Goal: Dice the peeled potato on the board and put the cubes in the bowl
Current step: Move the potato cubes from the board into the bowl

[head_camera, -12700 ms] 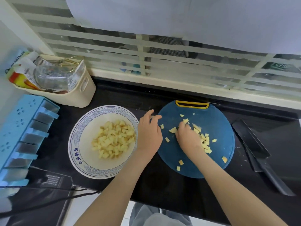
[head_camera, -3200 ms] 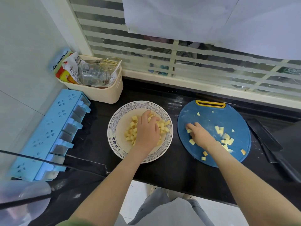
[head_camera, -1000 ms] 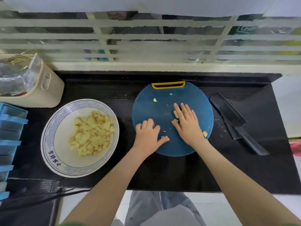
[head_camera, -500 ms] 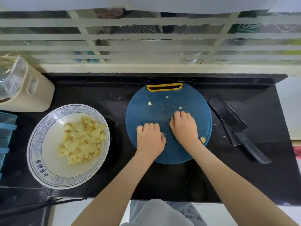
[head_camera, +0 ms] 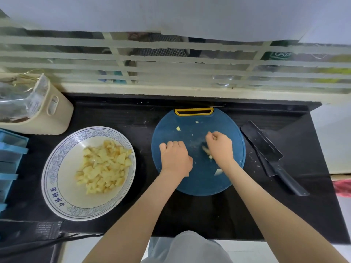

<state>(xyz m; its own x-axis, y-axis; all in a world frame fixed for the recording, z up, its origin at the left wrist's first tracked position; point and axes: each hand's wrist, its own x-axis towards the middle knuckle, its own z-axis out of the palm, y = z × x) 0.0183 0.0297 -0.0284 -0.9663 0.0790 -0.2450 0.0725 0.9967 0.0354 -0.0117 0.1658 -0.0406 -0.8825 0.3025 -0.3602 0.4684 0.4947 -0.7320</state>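
The round blue cutting board [head_camera: 199,182] lies on the black counter. My left hand [head_camera: 175,158] is balled into a fist on its left part, knuckles up; the inside is hidden, and it seems to hold gathered potato cubes. My right hand [head_camera: 220,147] is curled over the board's middle, gripping pale potato cubes [head_camera: 206,149] that peek out under its palm. A few loose bits [head_camera: 178,128] and one cube [head_camera: 218,171] lie on the board. The white bowl with a blue rim [head_camera: 57,196] stands to the left, with a heap of potato cubes [head_camera: 103,168] in it.
A black cleaver [head_camera: 266,149] lies flat on the counter right of the board. A beige basket [head_camera: 57,118] with packets stands at the back left, a blue rack [head_camera: 9,158] at the left edge. The window ledge runs behind.
Both hands have gone from lying flat over the cube pile to curled fists. The right hand has moved up and right, and the pile no longer shows on the board.
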